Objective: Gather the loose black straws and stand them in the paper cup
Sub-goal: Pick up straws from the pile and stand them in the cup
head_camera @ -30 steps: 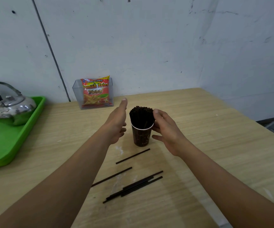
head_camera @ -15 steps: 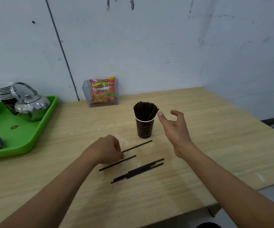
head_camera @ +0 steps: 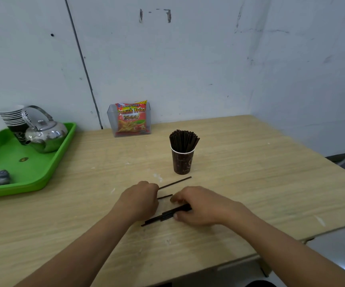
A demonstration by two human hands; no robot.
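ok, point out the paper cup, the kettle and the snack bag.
paper cup [head_camera: 182, 163]: head view, brown side wall.
kettle [head_camera: 47, 136]: head view, shiny body.
snack bag [head_camera: 131, 120]: head view, printed front.

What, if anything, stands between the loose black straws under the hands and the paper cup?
Nothing visible does: only bare table lies between the loose black straws and the paper cup. The cup is already crowded with upright straws, which may tighten the opening.

On the desk [head_camera: 250, 172] are counted one paper cup [head_camera: 182, 162] crammed with straws [head_camera: 184, 139], two single straws [head_camera: 174, 182] [head_camera: 164, 197], one bundle [head_camera: 163, 216], one kettle [head_camera: 47, 137], one tray [head_camera: 64, 146], one cup stack [head_camera: 12, 119], one snack packet [head_camera: 131, 119].
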